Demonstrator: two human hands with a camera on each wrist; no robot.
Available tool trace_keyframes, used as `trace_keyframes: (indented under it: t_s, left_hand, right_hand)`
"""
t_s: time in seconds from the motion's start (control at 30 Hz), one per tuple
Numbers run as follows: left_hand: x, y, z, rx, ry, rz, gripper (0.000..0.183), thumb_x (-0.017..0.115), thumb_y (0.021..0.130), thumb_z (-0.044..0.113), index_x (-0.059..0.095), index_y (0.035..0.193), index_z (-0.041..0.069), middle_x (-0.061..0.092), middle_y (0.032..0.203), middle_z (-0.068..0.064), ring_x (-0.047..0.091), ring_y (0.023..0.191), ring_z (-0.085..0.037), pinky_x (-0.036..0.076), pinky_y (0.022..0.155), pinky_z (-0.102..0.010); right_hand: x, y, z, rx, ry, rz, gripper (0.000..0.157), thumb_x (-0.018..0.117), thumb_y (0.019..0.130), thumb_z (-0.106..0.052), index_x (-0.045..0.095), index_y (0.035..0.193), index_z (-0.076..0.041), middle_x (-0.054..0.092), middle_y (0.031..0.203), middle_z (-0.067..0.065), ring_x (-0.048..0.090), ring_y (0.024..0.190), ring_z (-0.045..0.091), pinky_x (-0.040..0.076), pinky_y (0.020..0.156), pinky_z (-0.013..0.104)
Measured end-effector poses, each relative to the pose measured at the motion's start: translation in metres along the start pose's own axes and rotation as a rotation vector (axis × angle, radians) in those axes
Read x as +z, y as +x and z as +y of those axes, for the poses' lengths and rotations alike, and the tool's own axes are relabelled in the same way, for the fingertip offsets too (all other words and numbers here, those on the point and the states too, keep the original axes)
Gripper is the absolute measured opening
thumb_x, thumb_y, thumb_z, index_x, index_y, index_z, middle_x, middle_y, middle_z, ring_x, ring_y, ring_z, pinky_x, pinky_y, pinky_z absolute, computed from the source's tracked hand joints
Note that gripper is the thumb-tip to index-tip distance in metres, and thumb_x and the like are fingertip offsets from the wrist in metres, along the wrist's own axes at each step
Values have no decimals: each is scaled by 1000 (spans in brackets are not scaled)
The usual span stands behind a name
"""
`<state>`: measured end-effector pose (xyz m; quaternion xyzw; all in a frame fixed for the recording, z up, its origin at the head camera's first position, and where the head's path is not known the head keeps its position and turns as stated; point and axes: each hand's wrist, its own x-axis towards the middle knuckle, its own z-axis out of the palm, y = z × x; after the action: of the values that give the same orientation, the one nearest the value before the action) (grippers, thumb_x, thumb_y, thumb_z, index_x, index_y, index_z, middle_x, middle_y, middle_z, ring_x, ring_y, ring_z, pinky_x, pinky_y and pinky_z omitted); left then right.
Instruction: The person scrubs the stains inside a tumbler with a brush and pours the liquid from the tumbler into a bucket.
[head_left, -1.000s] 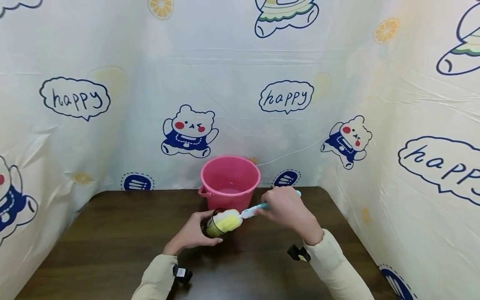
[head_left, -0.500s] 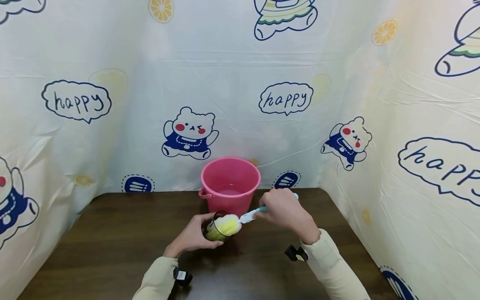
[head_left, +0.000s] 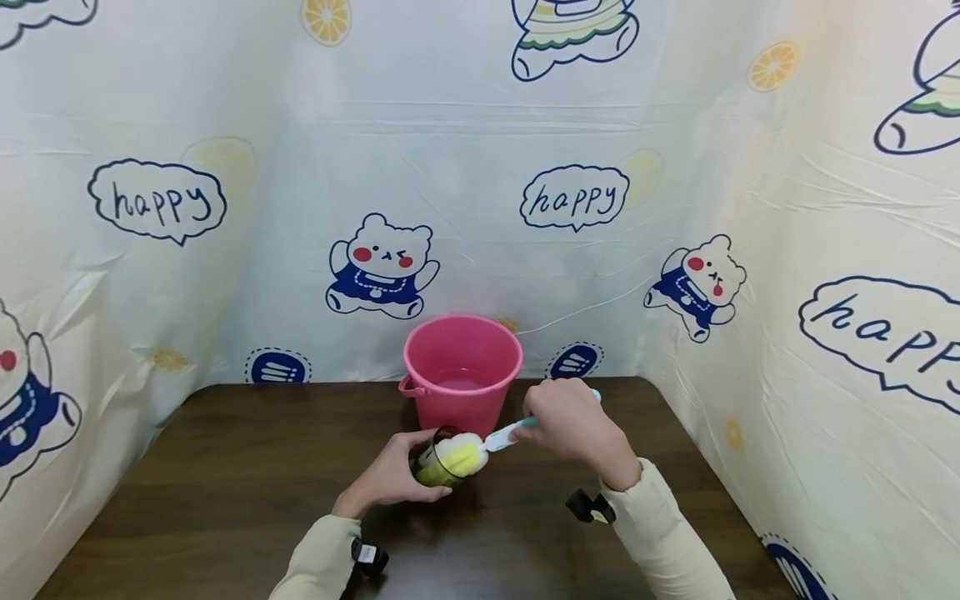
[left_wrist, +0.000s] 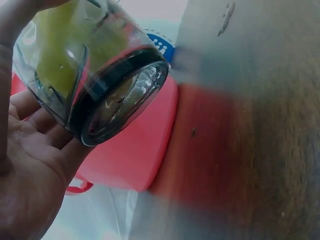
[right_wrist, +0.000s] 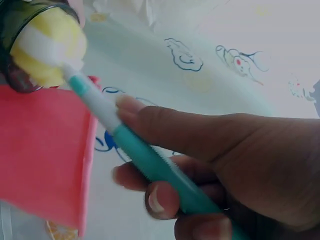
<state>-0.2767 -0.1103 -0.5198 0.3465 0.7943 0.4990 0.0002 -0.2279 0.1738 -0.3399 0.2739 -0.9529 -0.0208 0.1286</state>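
Observation:
My left hand grips a tinted, see-through glass, its thumb on the near side and its fingers round the far side. Tilted, the glass has its mouth towards the right and its dark, thick base facing the left wrist camera. A yellow and white sponge brush sits partly inside, with the sponge head bulging out past the rim. My right hand holds the brush by its teal and white handle, thumb laid along it and fingers curled beneath. Both hands are above the table, in front of the bucket.
A pink bucket stands at the back of the dark wooden table, with some water at its bottom. Behind and beside the table hangs a pale curtain printed with bears and the word "happy".
Both hands keep their holds. The glass and left hand have shifted slightly right and down in the head view, and the sponge with them. The bucket stays in place.

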Motion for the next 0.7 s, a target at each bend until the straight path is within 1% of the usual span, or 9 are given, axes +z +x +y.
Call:
trace_keyframes:
  t_s: [0.07, 0.13, 0.23, 0.3, 0.4, 0.47, 0.53, 0.63, 0.7]
  left_hand:
    - [-1, 1, 1, 1, -8, 1, 74, 92, 73, 39, 59, 138, 29, 65, 126, 13, 62, 111, -11, 54, 94, -31]
    - [-3, 1, 1, -2, -3, 8, 74, 92, 73, 39, 59, 138, 31, 65, 126, 14, 61, 111, -12, 54, 94, -31]
    - [-6, 2, 2, -6, 1, 17, 74, 93, 71, 38, 60, 137, 30, 65, 127, 14, 61, 113, -12, 54, 95, -32]
    - [-7, 2, 2, -6, 7, 19, 74, 93, 71, 38, 61, 137, 28, 65, 127, 14, 61, 113, -12, 54, 95, -32]
    - [-6, 0, 2, -15, 3, 15, 75, 93, 71, 38, 61, 138, 25, 65, 127, 13, 62, 112, -12, 54, 94, -31]
    - [-5, -1, 2, -20, 4, 13, 75, 92, 72, 39, 61, 138, 25, 65, 126, 13, 62, 111, -12, 54, 93, -31]
    - [-4, -2, 2, -26, -5, 13, 75, 93, 72, 38, 60, 138, 27, 66, 125, 13, 62, 110, -12, 54, 93, -31]
    - [-4, -2, 2, -26, -7, 20, 74, 93, 71, 38, 60, 137, 29, 66, 124, 13, 62, 110, -12, 54, 94, -31]
    - [-5, -2, 2, -33, -4, 28, 74, 93, 71, 37, 60, 137, 30, 66, 125, 13, 62, 111, -11, 54, 94, -31]
  right_hand:
    - [2, 2, 2, 19, -8, 27, 56, 83, 78, -54, 47, 48, -23, 23, 48, -11, 25, 48, 9, 16, 44, 25]
    - [5, 4, 4, 52, -3, 25, 53, 83, 78, -54, 51, 49, -23, 28, 46, -11, 28, 48, 9, 20, 43, 25]
    - [6, 4, 5, 79, 14, -26, 48, 84, 79, -53, 57, 52, -23, 35, 45, -10, 33, 46, 10, 25, 42, 25]
    - [5, 4, 5, 67, 35, -70, 48, 83, 79, -52, 57, 52, -23, 36, 44, -10, 33, 46, 10, 26, 42, 25]
    - [4, 4, 6, 22, 51, -94, 50, 83, 80, -52, 54, 51, -22, 32, 45, -10, 32, 46, 9, 24, 43, 24]
    - [5, 4, 7, 2, 60, -78, 51, 82, 81, -51, 52, 51, -23, 31, 46, -11, 31, 46, 8, 22, 44, 24]
    - [6, 5, 8, 3, 63, -48, 51, 82, 81, -50, 52, 51, -23, 30, 46, -11, 31, 46, 8, 21, 44, 24]
    - [8, 6, 9, 36, 48, -21, 48, 83, 80, -51, 55, 53, -24, 32, 45, -12, 31, 46, 8, 23, 43, 24]
    - [9, 6, 9, 51, 38, -23, 45, 83, 79, -51, 58, 54, -24, 35, 45, -13, 33, 45, 7, 26, 42, 23]
